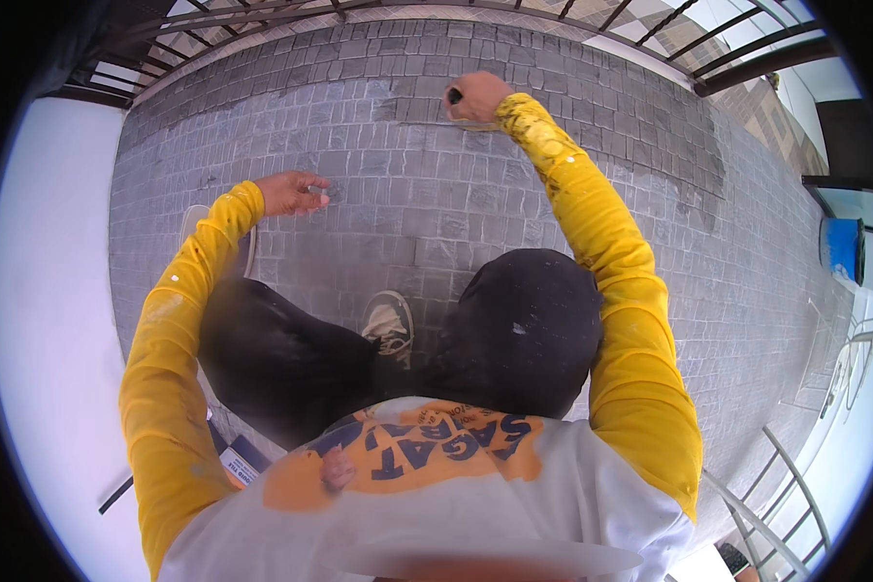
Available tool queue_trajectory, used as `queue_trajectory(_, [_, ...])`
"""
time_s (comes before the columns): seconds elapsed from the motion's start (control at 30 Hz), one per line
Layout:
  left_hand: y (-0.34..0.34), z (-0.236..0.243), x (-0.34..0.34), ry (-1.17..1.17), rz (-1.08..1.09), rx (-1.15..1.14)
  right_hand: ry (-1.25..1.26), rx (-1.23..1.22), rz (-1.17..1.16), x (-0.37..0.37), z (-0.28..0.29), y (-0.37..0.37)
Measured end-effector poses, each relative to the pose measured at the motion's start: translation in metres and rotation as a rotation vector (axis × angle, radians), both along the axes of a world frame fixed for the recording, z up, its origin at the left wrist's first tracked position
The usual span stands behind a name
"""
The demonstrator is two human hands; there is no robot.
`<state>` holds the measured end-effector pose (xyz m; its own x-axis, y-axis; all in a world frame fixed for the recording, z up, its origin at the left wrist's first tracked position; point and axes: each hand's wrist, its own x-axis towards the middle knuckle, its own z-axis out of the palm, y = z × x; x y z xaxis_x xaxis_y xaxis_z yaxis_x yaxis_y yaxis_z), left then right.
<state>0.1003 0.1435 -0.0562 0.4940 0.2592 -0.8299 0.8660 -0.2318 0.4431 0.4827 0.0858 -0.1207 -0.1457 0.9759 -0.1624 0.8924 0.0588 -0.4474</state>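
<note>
Grey tiles [427,199] lie under your right hand [479,98], fingers clamped round a dark handle [454,96], seemingly for control, while your left hand [294,193], fingers apart, perhaps aids balance.

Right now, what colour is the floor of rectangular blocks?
Grey block floor, darker near the dark metal railing; head view.

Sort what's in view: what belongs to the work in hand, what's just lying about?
In the work:
Dark-ended object, mostly hidden in the right hand
Paving beneath it and the left hand

Apparently lying about:
Blue container, far right
Blue-and-white package, lower left
Metal frame, lower right
</note>
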Motion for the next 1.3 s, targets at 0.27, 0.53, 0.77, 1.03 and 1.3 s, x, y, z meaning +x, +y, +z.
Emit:
queue_trajectory(0.27, [-0.003,0.005,-0.018,0.029,0.064,-0.017,0.415,0.015,-0.110,-0.029,-0.016,0.012])
queue_trajectory(0.53, [0.007,-0.017,-0.033,0.005,0.187,-0.115,0.635,-0.387,-0.783,0.200,0.004,-0.163])
queue_trajectory(0.77, [0.007,-0.023,0.003,0.072,0.074,-0.117,0.398,-0.052,-0.888,0.216,0.038,-0.179])
queue_trajectory(1.03, [-0.001,-0.012,0.037,0.003,0.016,-0.026,0.954,-0.090,-0.587,0.038,-0.025,-0.005])
queue_trajectory(1.3, [0.014,-0.017,-0.018,0.011,0.071,-0.064,0.738,-0.223,-0.879,0.211,-0.022,-0.101])
